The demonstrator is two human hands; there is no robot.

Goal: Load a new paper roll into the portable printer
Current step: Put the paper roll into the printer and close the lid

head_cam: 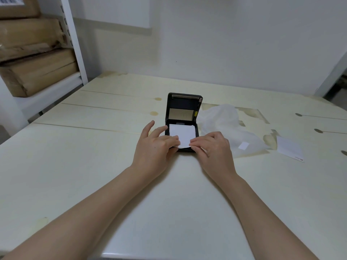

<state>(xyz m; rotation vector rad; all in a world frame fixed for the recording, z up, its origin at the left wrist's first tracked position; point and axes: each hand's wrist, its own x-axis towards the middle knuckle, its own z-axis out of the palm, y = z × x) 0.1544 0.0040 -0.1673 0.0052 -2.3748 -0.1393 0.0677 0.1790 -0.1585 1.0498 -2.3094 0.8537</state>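
Both hands (185,149) forward, fingertips pinched

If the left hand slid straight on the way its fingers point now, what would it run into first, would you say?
The left hand points right and slightly away, its fingertips already on the loose paper end lying over the open printer. Beyond the paper, it would probably meet the right hand, whose fingertips face it across the sheet.
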